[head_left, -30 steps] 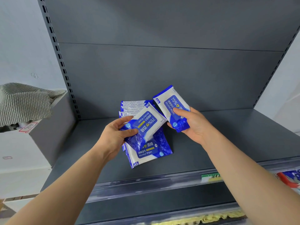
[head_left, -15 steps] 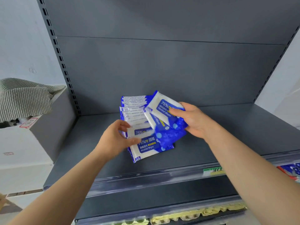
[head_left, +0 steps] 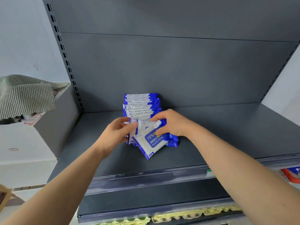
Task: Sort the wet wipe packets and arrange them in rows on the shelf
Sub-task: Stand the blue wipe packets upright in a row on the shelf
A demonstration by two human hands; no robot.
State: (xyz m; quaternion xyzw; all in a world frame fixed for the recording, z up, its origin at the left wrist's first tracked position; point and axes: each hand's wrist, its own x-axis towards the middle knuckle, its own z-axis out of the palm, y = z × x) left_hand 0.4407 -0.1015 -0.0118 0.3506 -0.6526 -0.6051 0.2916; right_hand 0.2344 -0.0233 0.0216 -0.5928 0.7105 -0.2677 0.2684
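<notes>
Your right hand [head_left: 172,125] pinches a tilted packet [head_left: 150,144]; your left hand [head_left: 116,134] holds the row [head_left: 141,103]. Straighten the packet flush beside your left hand.

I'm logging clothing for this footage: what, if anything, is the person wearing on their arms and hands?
Nothing visible. The left forearm and right forearm are bare to the frame's edge, with no sleeve in view. The left hand and right hand have no gloves, and no watch, bracelet or ring shows on the visible parts.
</notes>
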